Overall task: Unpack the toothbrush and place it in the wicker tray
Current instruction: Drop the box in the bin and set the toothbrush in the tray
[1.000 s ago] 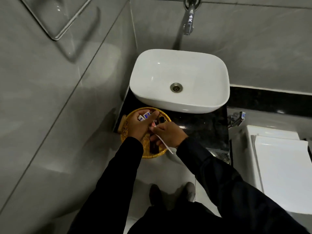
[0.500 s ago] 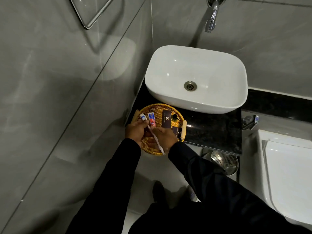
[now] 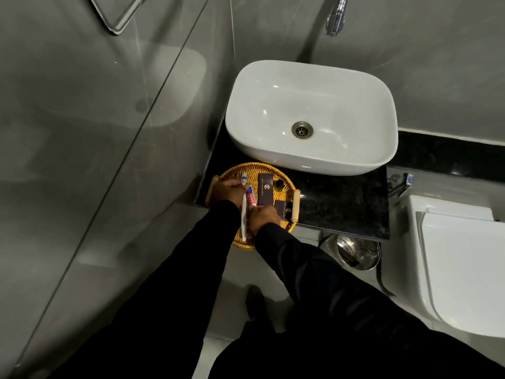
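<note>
White toothbrush (image 3: 244, 214), blue-bristled head up, lying lengthwise across round wicker tray (image 3: 284, 176) on counter edge

You have the tray (image 3: 284, 175) on the counter (image 3: 341, 203), just before the sink (image 3: 311, 116). In the tray, the toothbrush (image 3: 244, 212) lies at the left, the tube (image 3: 250, 198) beside it, the boxes (image 3: 265, 188) further right. The toilet (image 3: 459, 266) stands right of the counter, the bin (image 3: 358, 254) below it.
</note>
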A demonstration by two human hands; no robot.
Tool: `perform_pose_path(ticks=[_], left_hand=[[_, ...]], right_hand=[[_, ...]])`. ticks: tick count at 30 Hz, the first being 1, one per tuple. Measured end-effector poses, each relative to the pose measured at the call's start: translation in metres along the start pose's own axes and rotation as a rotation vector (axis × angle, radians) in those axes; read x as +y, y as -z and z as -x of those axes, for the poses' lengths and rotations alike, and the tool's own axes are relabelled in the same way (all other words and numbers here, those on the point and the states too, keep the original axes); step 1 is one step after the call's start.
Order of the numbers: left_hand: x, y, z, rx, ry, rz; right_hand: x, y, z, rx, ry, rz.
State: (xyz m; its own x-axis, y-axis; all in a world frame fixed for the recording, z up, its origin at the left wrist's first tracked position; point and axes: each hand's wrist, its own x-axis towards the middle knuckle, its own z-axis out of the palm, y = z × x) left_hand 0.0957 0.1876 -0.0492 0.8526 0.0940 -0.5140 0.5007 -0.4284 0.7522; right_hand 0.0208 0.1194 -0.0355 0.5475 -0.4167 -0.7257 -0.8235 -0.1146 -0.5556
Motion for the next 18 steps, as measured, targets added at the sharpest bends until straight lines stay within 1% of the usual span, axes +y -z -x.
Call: perform_pose_path(ticks=[2,7,9,11,15,18], left_hand=[[-0.002,0.000,-0.004,0.013,-0.004,-0.051],[-0.005,-0.003,-0.006,0.077,-0.035,-0.281],[-0.006,-0.006,-0.005,0.108,-0.013,-0.271],[-0.007,-0.009,-0.002,0.137,0.022,-0.237],[-0.007,-0.012,0.003,0.181,0.045,-0.173],[-0.005,-0.011,0.005,0.196,0.010,-0.158]], right_hand=[[0.002,-0.005,-0.002,0.005,-0.019,0.016],[0.005,-0.011,-0.005,0.073,-0.061,0.087],[0.004,-0.013,-0.003,0.135,-0.068,0.094],[0.002,-0.016,-0.001,0.159,-0.068,0.088],[0.005,-0.021,0.004,0.131,-0.075,0.137],[0.009,-0.022,0.004,0.093,-0.015,0.262]])
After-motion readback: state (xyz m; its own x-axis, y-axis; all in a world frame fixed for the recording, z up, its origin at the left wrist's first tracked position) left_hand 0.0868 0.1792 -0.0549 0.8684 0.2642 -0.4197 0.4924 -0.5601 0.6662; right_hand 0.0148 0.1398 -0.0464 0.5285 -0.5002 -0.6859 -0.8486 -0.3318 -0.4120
